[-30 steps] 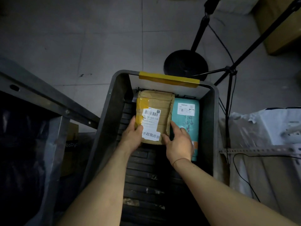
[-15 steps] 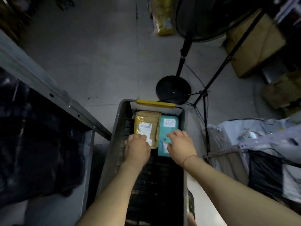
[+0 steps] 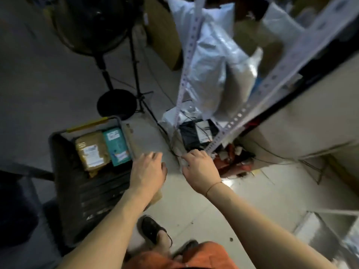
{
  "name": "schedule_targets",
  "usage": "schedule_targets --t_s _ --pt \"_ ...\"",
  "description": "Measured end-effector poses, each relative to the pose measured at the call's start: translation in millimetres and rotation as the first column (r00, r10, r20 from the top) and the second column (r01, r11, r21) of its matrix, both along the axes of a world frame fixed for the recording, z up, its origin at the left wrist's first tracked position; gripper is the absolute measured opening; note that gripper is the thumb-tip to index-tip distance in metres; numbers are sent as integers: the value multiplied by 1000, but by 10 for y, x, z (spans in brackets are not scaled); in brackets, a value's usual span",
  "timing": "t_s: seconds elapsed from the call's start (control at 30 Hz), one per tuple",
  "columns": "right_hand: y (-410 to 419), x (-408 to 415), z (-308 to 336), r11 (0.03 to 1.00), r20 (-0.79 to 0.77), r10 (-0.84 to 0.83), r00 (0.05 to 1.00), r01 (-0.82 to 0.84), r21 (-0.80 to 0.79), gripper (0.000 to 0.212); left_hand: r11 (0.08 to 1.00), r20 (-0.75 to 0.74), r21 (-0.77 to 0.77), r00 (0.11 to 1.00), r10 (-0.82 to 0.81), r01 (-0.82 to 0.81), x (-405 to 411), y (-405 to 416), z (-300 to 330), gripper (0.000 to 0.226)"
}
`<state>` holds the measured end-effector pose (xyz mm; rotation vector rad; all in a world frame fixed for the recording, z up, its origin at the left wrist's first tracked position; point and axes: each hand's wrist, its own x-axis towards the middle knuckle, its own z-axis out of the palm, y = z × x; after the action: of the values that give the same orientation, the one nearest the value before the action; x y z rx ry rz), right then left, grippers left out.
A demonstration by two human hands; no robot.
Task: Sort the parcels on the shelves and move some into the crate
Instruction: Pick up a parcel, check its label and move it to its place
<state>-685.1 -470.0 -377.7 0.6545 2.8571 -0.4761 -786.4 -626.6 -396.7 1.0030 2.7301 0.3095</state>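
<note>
Head view: my left hand and right hand hung empty, fingers loose, right of the crate holding the brown parcel and teal parcel

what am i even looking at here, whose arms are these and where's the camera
No machine here: these are a person's two bare arms, filmed by one wide-angle camera worn on their head, looking down. That is why you also see their shoes and orange shorts at the bottom. The left hand and right hand hold nothing; both reach forward over the floor, fingers relaxed. On the left stands a dark crate with a yellow handle. Inside it lie two parcels side by side: a brown parcel and a teal parcel. On the right is a metal shelf holding pale bagged parcels. The picture is blurred, so labels cannot be read.
</note>
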Motion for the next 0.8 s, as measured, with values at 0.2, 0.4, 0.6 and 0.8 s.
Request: schedule_targets --t_s 0.2,0.4,0.6,0.8 --pt "651 1622 433 925 -56 -373 926 376 47 36 907 -11 165 920 -391 388 1188 1259 394 43" --pt "1090 3238 926 700 -134 -696 706 708 96 27 691 -79 271 731 -678 670 2567 2283 934 35" --pt "1293 4593 1589 366 -328 -856 400 916 163 36 360 -240 316 441 -865 878 3744 3042 1529 38" --pt "1333 5544 2259 -5 -502 -862 63 991 134 33 -36 -386 385 126 -914 922 4922 3868 2209 30"
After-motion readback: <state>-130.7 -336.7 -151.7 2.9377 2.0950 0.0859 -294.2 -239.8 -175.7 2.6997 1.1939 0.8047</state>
